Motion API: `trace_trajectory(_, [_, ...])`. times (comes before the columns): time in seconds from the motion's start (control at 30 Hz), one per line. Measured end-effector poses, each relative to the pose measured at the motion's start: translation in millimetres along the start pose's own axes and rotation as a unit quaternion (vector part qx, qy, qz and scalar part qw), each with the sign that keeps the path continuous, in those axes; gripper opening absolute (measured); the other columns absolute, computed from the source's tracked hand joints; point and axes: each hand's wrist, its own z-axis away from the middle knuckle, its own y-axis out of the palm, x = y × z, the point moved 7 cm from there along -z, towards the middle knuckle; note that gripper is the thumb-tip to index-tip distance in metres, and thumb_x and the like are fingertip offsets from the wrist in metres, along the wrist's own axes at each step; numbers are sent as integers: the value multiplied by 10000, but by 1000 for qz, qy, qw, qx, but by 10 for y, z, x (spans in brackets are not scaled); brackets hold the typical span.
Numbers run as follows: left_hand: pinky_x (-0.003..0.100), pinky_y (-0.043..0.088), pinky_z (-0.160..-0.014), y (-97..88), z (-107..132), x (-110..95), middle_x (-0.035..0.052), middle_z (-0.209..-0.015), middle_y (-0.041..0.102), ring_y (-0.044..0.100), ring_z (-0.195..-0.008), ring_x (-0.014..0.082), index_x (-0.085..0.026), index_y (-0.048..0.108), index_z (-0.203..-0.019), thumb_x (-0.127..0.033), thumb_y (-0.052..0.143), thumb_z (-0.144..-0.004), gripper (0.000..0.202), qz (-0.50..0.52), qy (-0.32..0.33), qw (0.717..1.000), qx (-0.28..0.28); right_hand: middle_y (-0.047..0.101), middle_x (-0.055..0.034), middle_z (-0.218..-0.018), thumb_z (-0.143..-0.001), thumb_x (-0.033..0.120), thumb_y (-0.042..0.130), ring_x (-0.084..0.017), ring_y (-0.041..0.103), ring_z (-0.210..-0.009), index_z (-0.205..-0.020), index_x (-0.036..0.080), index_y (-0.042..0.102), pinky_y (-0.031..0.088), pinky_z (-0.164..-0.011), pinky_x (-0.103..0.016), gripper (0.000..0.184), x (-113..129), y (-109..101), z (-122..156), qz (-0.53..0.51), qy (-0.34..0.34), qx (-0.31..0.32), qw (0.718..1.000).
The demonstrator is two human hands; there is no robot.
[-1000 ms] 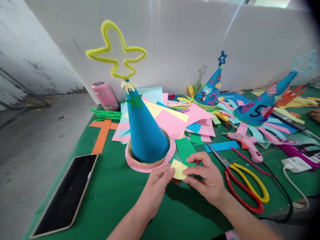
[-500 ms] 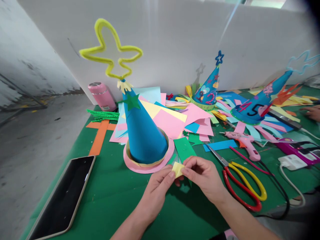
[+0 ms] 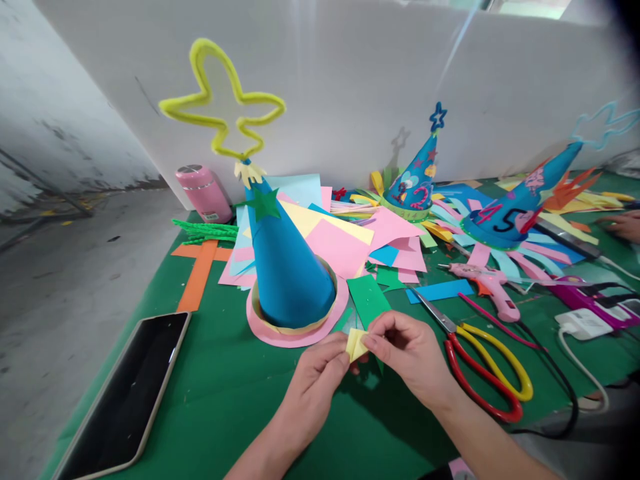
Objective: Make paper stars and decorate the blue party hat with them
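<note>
Between my two hands is a small folded piece of yellow paper [image 3: 355, 345]. My left hand [image 3: 320, 373] pinches its left edge with thumb and fingers. The right edge is held in the closed fingertips of my right hand [image 3: 407, 350]. Just beyond them stands a blue paper cone hat [image 3: 293, 267] with a pink brim, a green star and a yellow pipe-cleaner shape [image 3: 223, 123] on its tip. A green paper strip [image 3: 367, 299] lies beside the brim. To the right of my right hand rest scissors [image 3: 457, 330] with red and yellow handles.
A phone [image 3: 127, 393] lies at the left, with a pink bottle [image 3: 204, 193] farther back. Coloured paper sheets [image 3: 340, 243] cover the middle. At the right are a pink glue gun [image 3: 493, 287], its cable, and two decorated hats [image 3: 413, 180]. Another person's hand [image 3: 623, 225] shows at the far right.
The yellow paper has turned slightly between my fingers, and a fold line now shows across it. My hands have barely shifted; the other things stay where they were.
</note>
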Motion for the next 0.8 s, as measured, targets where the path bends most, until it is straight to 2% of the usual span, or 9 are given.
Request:
trace_trajectory(0.13, [265, 380, -656, 16, -3, -50, 34, -713, 532, 458, -685, 157, -142, 645, -757, -252, 517, -783, 170, -19, 28, 999, 1, 570, 20, -562, -713, 267, 642, -112, 490, -545, -628, 173, 553, 378, -499, -227, 154, 26, -15, 13, 57, -14, -9, 998])
trace_trajectory(0.33, [235, 349, -550, 11, -21, -28, 20, -621, 525, 443, -604, 132, -131, 633, -633, -267, 545, -781, 219, -14, 6, 1000, -24, 547, 7, -603, -720, 248, 630, -120, 470, -567, -625, 173, 546, 379, -522, -243, 147, 119, 2, 42, 100, -45, -18, 994])
trace_trajectory(0.43, [241, 361, -565, 5, -17, -4, 30, -652, 553, 467, -624, 140, -129, 637, -642, -280, 549, -780, 223, 17, -6, 1000, -21, 543, 9, -645, -708, 262, 650, -119, 473, -580, -697, 181, 558, 394, -537, -242, 123, 140, 13, 58, 87, -49, -8, 995])
trace_trajectory(0.57, [236, 366, -571, -8, -8, 12, 32, -662, 566, 472, -626, 137, -130, 644, -644, -283, 555, -778, 223, 22, -11, 1000, -16, 541, 13, -689, -651, 289, 707, -119, 464, -617, -845, 192, 571, 408, -553, -231, 256, 146, 4, 72, 69, -43, -6, 997])
trace_trajectory(0.8, [219, 376, -580, -12, -7, -36, 23, -663, 580, 497, -644, 135, -141, 659, -657, -253, 562, -778, 191, 29, 2, 999, -18, 571, -15, -663, -722, 288, 647, -125, 505, -591, -717, 162, 622, 399, -537, -245, 129, 119, 14, 77, 69, -56, 23, 996])
